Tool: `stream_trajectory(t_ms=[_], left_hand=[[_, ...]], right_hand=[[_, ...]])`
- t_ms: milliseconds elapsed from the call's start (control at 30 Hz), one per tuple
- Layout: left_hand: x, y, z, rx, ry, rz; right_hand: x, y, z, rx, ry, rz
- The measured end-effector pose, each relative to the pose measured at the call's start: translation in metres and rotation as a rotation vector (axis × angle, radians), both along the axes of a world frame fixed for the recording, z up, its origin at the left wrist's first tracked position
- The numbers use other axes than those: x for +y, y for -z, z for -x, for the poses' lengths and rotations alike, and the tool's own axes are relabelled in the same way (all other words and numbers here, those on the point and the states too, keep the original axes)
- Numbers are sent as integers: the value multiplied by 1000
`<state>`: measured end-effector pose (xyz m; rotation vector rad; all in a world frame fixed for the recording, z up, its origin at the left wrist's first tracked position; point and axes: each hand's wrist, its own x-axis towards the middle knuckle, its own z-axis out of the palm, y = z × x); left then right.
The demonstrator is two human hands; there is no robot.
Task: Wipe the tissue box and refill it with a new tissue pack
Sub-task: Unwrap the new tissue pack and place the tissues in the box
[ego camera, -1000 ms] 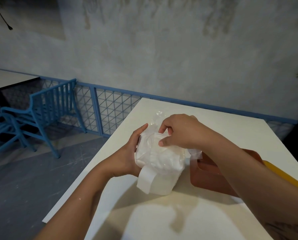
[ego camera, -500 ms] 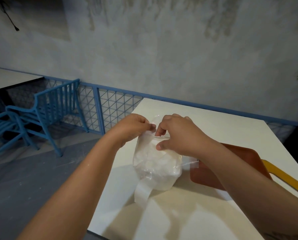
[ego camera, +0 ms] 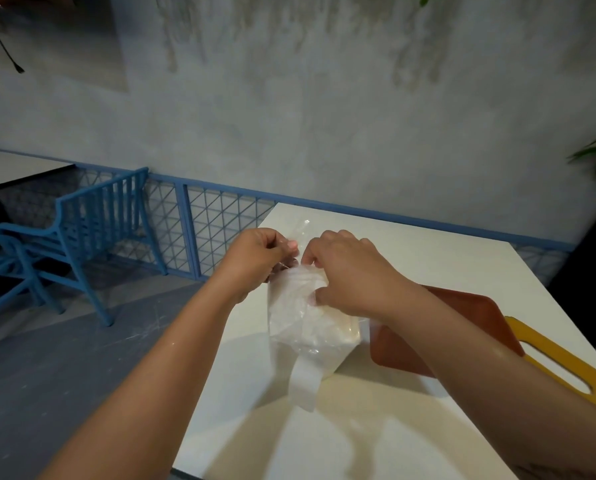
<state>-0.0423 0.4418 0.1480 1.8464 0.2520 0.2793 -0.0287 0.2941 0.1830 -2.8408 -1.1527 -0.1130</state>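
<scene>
Head camera: a second ago my left grip (ego camera: 258, 258) lay open-palmed against the side of the soft white tissue pack in its clear, crinkled plastic wrapper (ego camera: 310, 323), the side away from the flat red-brown tray with rounded corners (ego camera: 462, 306). It has since come up to the top of the pack. Its thumb and fingers are now curled tight, pinching the loose film there. My right grip (ego camera: 345, 271) has kept its place on the tray side of the top. Its fingers are curled on the film too, and its thumb presses lower on the pack's face. The two pinches sit close together, with a flap of clear film standing up between them.

The tissue pack stands upright over the pale worktop (ego camera: 410, 244), just beside the tray. I cannot tell whether its base rests on the worktop or hangs a little above it. A loose white strip (ego camera: 303, 386) dangles from its lower front. Beyond the tray, on the side away from the pack, lies a flat yellow board with a slotted handle (ego camera: 549, 362), its end meeting the tray's corner.

I judge that I have gone from steadying the pack to a two-handed pull that should tear the wrapper open. No tissues are out yet, so the refill has not begun. I cannot tell whether the tray belongs to the tissue box.
</scene>
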Motion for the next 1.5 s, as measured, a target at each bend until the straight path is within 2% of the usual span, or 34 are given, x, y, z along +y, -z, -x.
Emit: stream_trajectory(t_ms=[433, 633, 767, 967, 1067, 1100, 1167, 1233, 1333, 1500], left_hand=[[-1, 6, -7, -72, -67, 35], [-1, 9, -9, -112, -39, 1], [-2, 9, -7, -108, 32, 55], [6, 24, -5, -157, 94, 129], [22, 48, -4, -72, 115, 192], [30, 60, -2, -38, 177, 184], [31, 77, 12, -1, 396, 35], [20, 83, 21, -3, 494, -54], [10, 85, 21, -59, 498, -97], [7, 89, 17, -69, 444, -41]], right_hand=[[7, -1, -2, -39, -30, 53], [8, -4, -7, 107, -6, 70], [10, -10, -15, 187, 27, 50], [11, -10, -21, 116, 45, 70], [12, -8, -27, 88, 68, 41], [12, -7, -29, 97, 76, 33], [11, -7, -33, 127, 83, 10], [10, -7, -35, 136, 68, 11], [9, -7, -34, 132, 37, 102], [10, -7, -35, 109, -32, 152]])
